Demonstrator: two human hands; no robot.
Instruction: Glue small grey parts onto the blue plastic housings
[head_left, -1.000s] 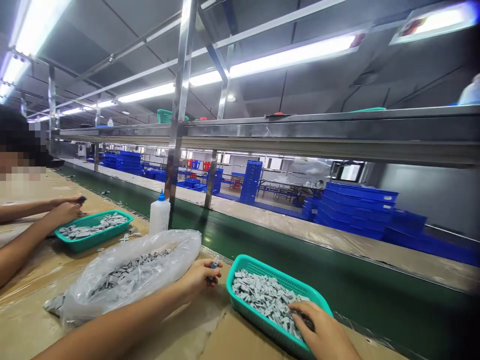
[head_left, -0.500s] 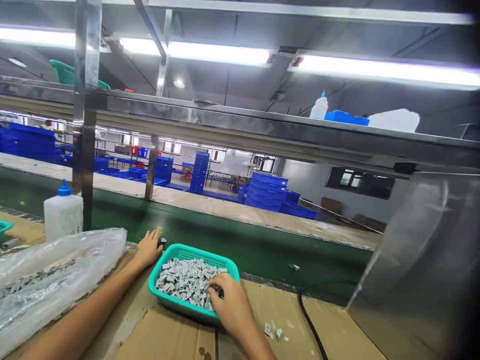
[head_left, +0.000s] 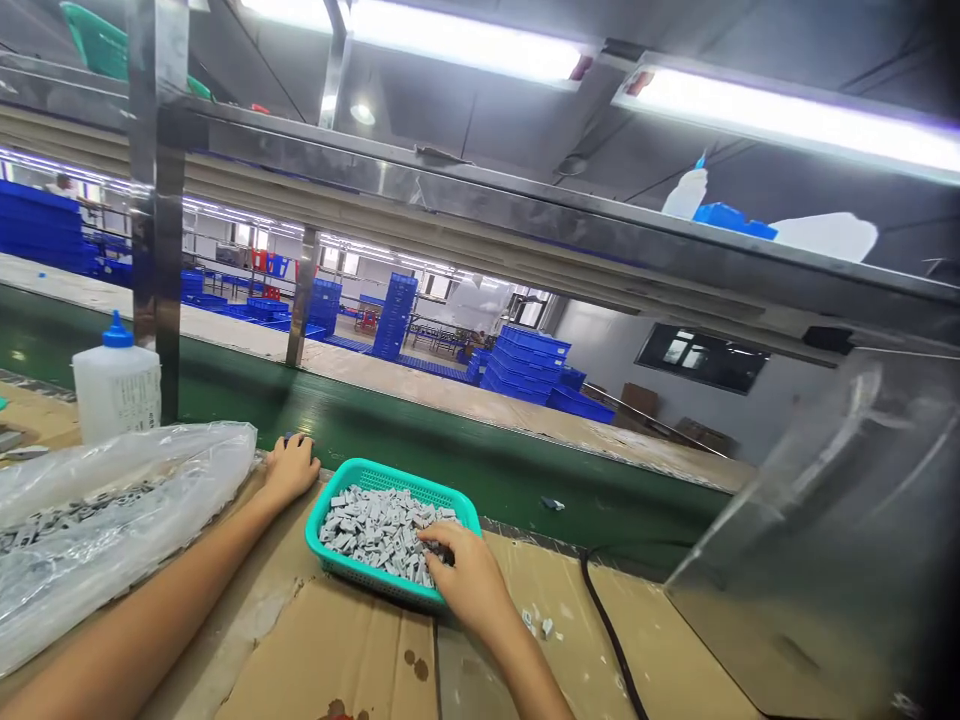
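My left hand (head_left: 292,466) rests at the near edge of the green belt (head_left: 502,478), its fingers curled over something small and dark that is mostly hidden. A teal basket (head_left: 382,578) full of small grey plastic pieces (head_left: 375,525) stands on the cardboard-covered bench in front of me. Over the basket's right side is my right hand (head_left: 465,575), thumb and forefinger apart among the pieces; no piece is plainly held between them. One small dark and grey part (head_left: 553,504) lies on the belt, to the right of the basket.
A clear plastic bag (head_left: 150,495) of grey pieces and a white bottle with a blue cap (head_left: 118,385) are at left. Loose pieces (head_left: 546,628) and a black cable (head_left: 606,625) lie right of the basket. A metal shelf (head_left: 525,205) crosses above; a metal panel (head_left: 817,520) stands at right.
The view has tilted and shifted. The dark part that lay right of my left hand is now mostly under its fingers. On the belt, the other part has moved left. My right hand remains at the basket.
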